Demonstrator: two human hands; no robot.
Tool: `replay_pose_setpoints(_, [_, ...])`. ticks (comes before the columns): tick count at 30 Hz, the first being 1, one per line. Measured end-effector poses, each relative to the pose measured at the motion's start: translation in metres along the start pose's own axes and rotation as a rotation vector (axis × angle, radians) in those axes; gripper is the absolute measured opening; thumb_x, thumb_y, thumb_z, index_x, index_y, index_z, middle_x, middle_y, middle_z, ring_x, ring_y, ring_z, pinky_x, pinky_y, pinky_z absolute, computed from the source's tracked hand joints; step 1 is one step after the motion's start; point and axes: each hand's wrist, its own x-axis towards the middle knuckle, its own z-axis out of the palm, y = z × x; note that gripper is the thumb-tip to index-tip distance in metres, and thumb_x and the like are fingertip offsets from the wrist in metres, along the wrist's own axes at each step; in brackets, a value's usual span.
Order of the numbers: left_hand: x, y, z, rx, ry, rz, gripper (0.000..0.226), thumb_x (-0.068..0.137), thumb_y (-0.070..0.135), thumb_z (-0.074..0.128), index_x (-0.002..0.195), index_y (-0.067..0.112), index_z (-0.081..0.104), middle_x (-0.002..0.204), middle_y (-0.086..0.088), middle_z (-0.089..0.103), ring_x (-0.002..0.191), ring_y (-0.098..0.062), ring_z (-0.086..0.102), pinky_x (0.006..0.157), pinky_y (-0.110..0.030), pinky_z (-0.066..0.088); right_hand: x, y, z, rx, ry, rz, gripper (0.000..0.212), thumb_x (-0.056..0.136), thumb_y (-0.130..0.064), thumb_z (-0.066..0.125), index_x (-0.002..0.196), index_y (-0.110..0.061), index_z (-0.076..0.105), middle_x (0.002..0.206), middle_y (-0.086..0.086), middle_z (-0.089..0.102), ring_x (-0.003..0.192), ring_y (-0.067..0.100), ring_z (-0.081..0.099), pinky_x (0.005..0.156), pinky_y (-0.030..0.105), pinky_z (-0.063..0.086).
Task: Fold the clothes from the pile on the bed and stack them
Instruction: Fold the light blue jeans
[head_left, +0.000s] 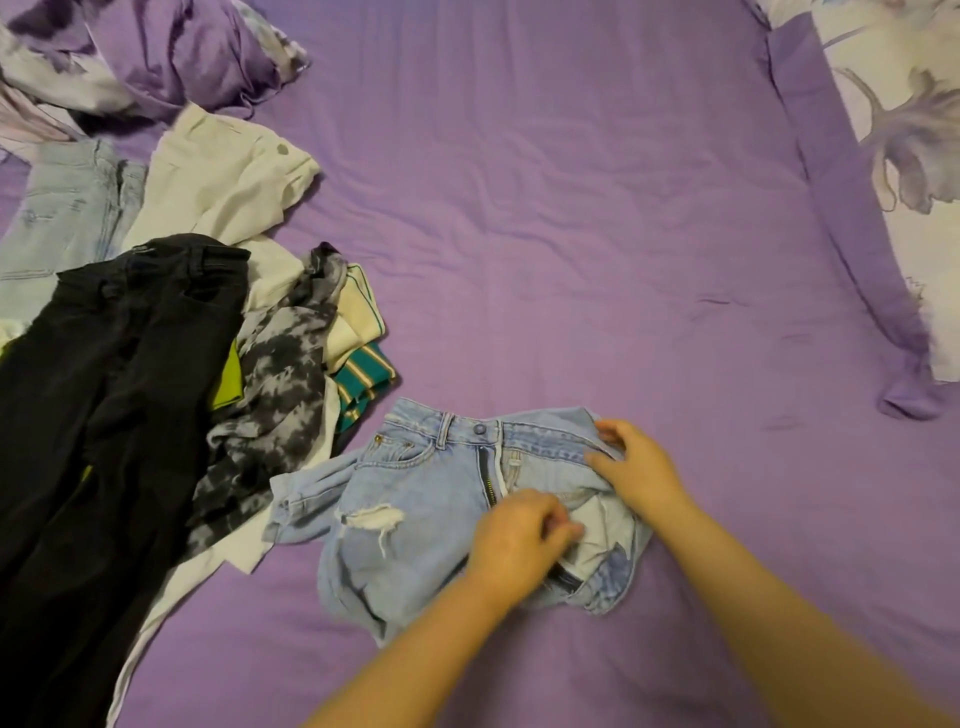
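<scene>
You are near the start of this job. The blue jean shorts (415, 499) lie on the purple bed (571, 208) right under your two hands, with the waist on the far side from you. They are not folded yet. The zipper is open and the side under your right hand is bunched up.

Your left hand (519, 545) has its fingers curled and pinches the cloth near the open zipper. Your right hand (639, 467) sits just past your left hand, up by the waistband, and its fingers curl over the edge of the shorts there.

Off to the left of your left hand sits the pile (182, 338). It has plenty in it. You can see black pants (104, 389) on top, a gray and black blotchy top (275, 389) closest to the shorts, a white piece (223, 176) farther away, pale blue jeans (67, 208) behind that, and a green striped piece (363, 374) poking out. All of these need folding. No stack of folded clothes shows anywhere, so it looks like nothing is done yet.

Some things are hard to tell. Your hands cover the middle of the shorts, so you cannot see how the cloth lies under them. The black pants run off the bottom edge. A yellow-green bit peeks out from under them, and you cannot tell what it is. How many clothes hide lower in the pile is not clear.
</scene>
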Motion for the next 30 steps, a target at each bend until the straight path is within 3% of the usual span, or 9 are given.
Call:
replay_pose_setpoints(6, [-0.004, 0.035, 0.055, -0.05, 0.083, -0.083, 0.04, 0.078, 0.054, 0.066, 0.096, 0.021, 0.052, 0.095, 0.004, 0.053, 0.092, -0.017, 0.051, 0.072, -0.029, 0.039, -0.008, 0.014, -0.012, -0.038, 0.077, -0.021, 0.005, 0.086, -0.014, 0.067, 0.088, -0.015, 0.072, 0.082, 0.002, 0.068, 0.08, 0.019, 0.063, 0.065, 0.02, 0.042])
replay_pose_setpoints(9, [-0.001, 0.05, 0.066, -0.008, 0.159, -0.17, 0.054, 0.073, 0.058, 0.068, 0.104, 0.018, 0.049, 0.105, 0.001, 0.053, 0.097, -0.019, 0.05, 0.079, -0.033, 0.039, -0.006, 0.008, -0.02, 0.108, 0.054, 0.006, 0.015, 0.085, -0.014, 0.068, 0.075, -0.025, 0.067, 0.072, -0.004, 0.066, 0.069, 0.012, 0.058, 0.062, 0.02, 0.044])
replay_pose_setpoints(14, [-0.01, 0.047, 0.061, 0.095, 0.31, -0.153, 0.024, 0.084, 0.033, 0.06, 0.1, 0.016, 0.064, 0.1, -0.006, 0.066, 0.097, -0.029, 0.057, 0.081, -0.04, 0.041, -0.008, 0.007, -0.028, 0.154, -0.006, -0.02, 0.005, 0.085, -0.015, 0.069, 0.088, -0.016, 0.073, 0.082, -0.002, 0.069, 0.079, 0.012, 0.061, 0.078, 0.028, 0.048])
replay_pose_setpoints(18, [-0.02, 0.036, 0.037, -0.257, 0.288, -0.18, 0.012, 0.088, 0.025, 0.063, 0.096, 0.021, 0.071, 0.088, 0.001, 0.071, 0.085, -0.02, 0.063, 0.075, -0.035, 0.047, -0.017, 0.004, -0.029, 0.303, -0.091, -0.103, 0.003, 0.09, -0.017, 0.064, 0.091, -0.019, 0.066, 0.089, -0.003, 0.067, 0.082, 0.009, 0.059, 0.069, 0.011, 0.046])
replay_pose_setpoints(21, [-0.016, 0.028, 0.015, -0.326, 0.326, -0.149, 0.007, 0.091, 0.026, 0.062, 0.092, 0.022, 0.068, 0.08, 0.003, 0.068, 0.076, -0.013, 0.061, 0.072, -0.034, 0.048, -0.026, -0.003, -0.026, 0.403, -0.28, -0.194, 0.02, 0.084, -0.028, 0.068, 0.101, -0.032, 0.06, 0.098, -0.022, 0.066, 0.089, -0.01, 0.062, 0.073, 0.003, 0.044])
replay_pose_setpoints(23, [-0.01, 0.022, -0.003, -0.268, 0.337, -0.116, 0.011, 0.094, 0.029, 0.057, 0.097, 0.023, 0.066, 0.085, 0.002, 0.068, 0.08, -0.015, 0.061, 0.073, -0.035, 0.047, -0.026, -0.005, -0.024, 0.355, -0.331, -0.283, 0.035, 0.08, -0.019, 0.073, 0.106, -0.035, 0.056, 0.1, -0.027, 0.066, 0.095, -0.013, 0.06, 0.08, 0.006, 0.045])
replay_pose_setpoints(26, [0.001, 0.02, -0.027, -0.069, 0.306, -0.073, 0.019, 0.095, 0.038, 0.053, 0.103, 0.024, 0.062, 0.085, 0.003, 0.066, 0.083, -0.019, 0.061, 0.065, -0.033, 0.041, -0.02, -0.008, -0.019, 0.243, -0.209, -0.305, 0.028, 0.084, -0.015, 0.072, 0.103, -0.031, 0.059, 0.096, -0.019, 0.068, 0.09, -0.003, 0.063, 0.083, 0.015, 0.049])
replay_pose_setpoints(28, [0.006, 0.02, -0.042, -0.015, 0.187, -0.109, 0.029, 0.089, 0.05, 0.058, 0.107, 0.026, 0.056, 0.073, 0.007, 0.057, 0.076, -0.018, 0.058, 0.057, -0.03, 0.035, -0.016, -0.012, -0.016, 0.108, -0.063, -0.338, 0.013, 0.087, -0.024, 0.069, 0.095, -0.029, 0.061, 0.082, -0.019, 0.064, 0.077, -0.004, 0.059, 0.068, 0.011, 0.044])
replay_pose_setpoints(30, [0.01, 0.013, -0.059, -0.053, -0.018, -0.138, 0.035, 0.082, 0.048, 0.069, 0.104, 0.026, 0.054, 0.071, 0.011, 0.05, 0.07, -0.016, 0.051, 0.056, -0.027, 0.033, -0.012, -0.014, -0.014, 0.019, 0.082, -0.354, 0.008, 0.089, -0.028, 0.066, 0.089, -0.021, 0.062, 0.073, -0.014, 0.062, 0.067, 0.002, 0.056, 0.06, 0.017, 0.039])
